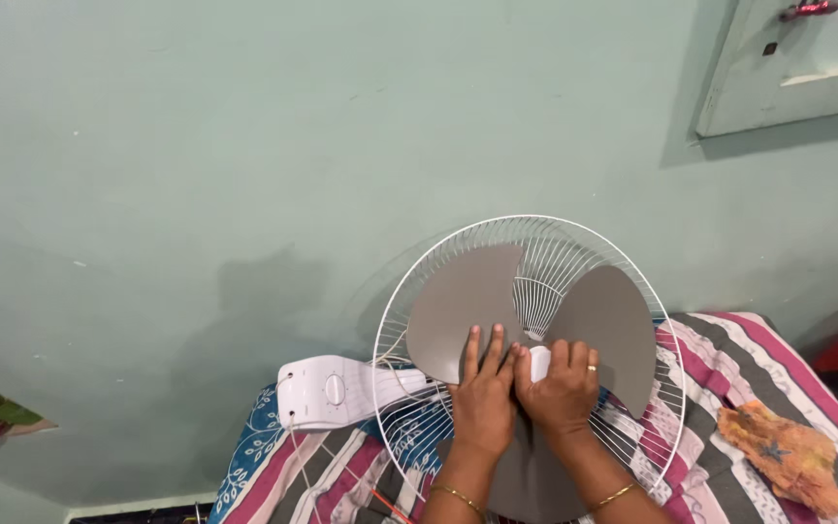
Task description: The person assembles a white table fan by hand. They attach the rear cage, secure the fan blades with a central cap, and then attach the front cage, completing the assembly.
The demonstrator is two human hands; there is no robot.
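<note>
— Grey plastic blades [467,306] are seen spread in three lobes inside the white wire guard [632,281], which is stood nearly upright on the striped bedcover [729,359] against the pale green wall [196,146]. Where are the hands placed against them?

— Both are laid at the centre. The left hand [484,393] is pressed flat, fingers straight and pointing up onto the root of the upper left blade. The right hand [560,388] is curled over the white hub [539,363], of which only a small part is shown between the two hands.

— Is the hub actually gripped?

— A loose curl around it is suggested, but how tightly it is held cannot be told, since the palm side is hidden. Nothing is enclosed by the left hand; it is only rested open on the blade.

— And the axis of the fan?

— It is taken to run through the hub, roughly towards the wall and away from the wearer, so the blades lie directly ahead of both palms, spreading up, left and right of them. The right hand is judged nearer the hub. The white motor housing [327,391] is laid to the left, outside the guard, and an orange cloth [788,456] well apart on the right.
</note>
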